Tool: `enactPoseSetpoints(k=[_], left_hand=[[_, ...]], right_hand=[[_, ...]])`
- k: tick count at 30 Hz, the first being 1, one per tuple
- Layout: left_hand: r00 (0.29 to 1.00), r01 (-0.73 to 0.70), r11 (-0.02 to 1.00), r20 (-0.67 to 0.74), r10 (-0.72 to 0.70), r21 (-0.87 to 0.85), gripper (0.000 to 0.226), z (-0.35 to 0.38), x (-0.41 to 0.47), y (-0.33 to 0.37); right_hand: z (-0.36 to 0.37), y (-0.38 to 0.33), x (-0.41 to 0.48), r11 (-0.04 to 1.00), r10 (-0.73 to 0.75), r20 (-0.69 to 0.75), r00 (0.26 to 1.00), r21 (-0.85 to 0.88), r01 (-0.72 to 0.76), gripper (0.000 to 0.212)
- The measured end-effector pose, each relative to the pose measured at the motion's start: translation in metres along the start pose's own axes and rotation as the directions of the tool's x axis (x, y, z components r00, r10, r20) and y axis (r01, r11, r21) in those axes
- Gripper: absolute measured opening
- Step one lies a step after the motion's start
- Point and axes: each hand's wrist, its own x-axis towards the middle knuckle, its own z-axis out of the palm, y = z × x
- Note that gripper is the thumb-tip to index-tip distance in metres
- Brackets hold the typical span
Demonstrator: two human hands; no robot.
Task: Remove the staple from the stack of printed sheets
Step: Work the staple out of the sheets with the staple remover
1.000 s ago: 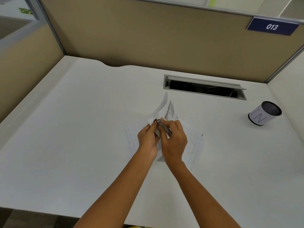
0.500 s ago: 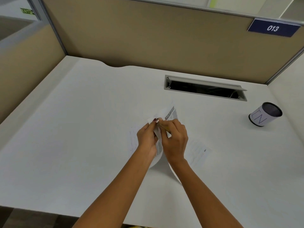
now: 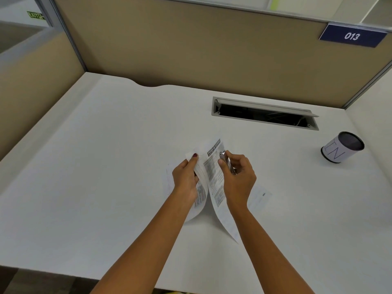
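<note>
**White desk** [image 3: 95, 166]: bearing surface for all items below.

**Cable slot** [image 3: 265, 115]: long opening at the rear of the desk, taken here as landmark.

**Stack of printed sheets** [image 3: 214, 179]: in front of the cable slot and slightly to its left. Raised off the desk at the far end, parted into two curling bundles, near ends trailing onto the desk.

**Flat sheets** [image 3: 262, 195]: in front of the slot, lying on the desk beneath the raised stack.

**Mesh cup** [image 3: 342, 146]: right of the slot, well apart from the paper.

**Left hand** [image 3: 183, 177]: front-left of the slot, fingers curled round the left bundle, thumb up at its top corner.

**Right hand** [image 3: 240, 177]: in front of the slot, fingers closed round a slim metal tool [image 3: 226, 161]. Tip at the top corner of the headed page; contact uncertain.

**Staple:** too small to make out, so lodged or freed cannot be told.

**Progress, as a judgement:** tool taken up and brought to the bound corner, prying stage reached. Left to do: confirming the staple is out and the leaves free, then setting the tool down.
</note>
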Motion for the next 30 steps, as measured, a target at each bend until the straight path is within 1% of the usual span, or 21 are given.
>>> enactPoseSetpoints(k=[10, 15, 19, 26, 30], left_hand=[[1.000, -0.012, 0.999, -0.004, 0.012, 0.042, 0.012, -0.004, 0.000, 0.002], [0.997, -0.070, 0.992, -0.034, 0.074, 0.103, 0.017, -0.009, 0.000, 0.006], [0.989, -0.124, 0.980, -0.060, 0.135, 0.154, 0.017, -0.012, -0.002, 0.011], [0.973, -0.199, 0.963, -0.078, 0.216, 0.184, 0.018, -0.022, -0.006, 0.020], [0.962, -0.228, 0.956, -0.108, 0.250, 0.183, 0.018, -0.033, -0.008, 0.027]], right_hand=[[-0.005, 0.003, 0.001, 1.000, -0.008, -0.013, 1.000, -0.027, 0.007, 0.023], [-0.008, 0.003, 0.003, 1.000, 0.023, -0.019, 1.000, -0.004, -0.023, 0.026], [-0.007, 0.003, 0.006, 0.999, 0.040, -0.030, 0.999, 0.015, -0.039, 0.026], [-0.011, 0.017, 0.009, 0.993, 0.117, -0.060, 0.991, 0.013, -0.117, 0.022], [-0.012, 0.031, 0.010, 0.980, 0.197, -0.067, 0.978, -0.019, -0.199, 0.020]])
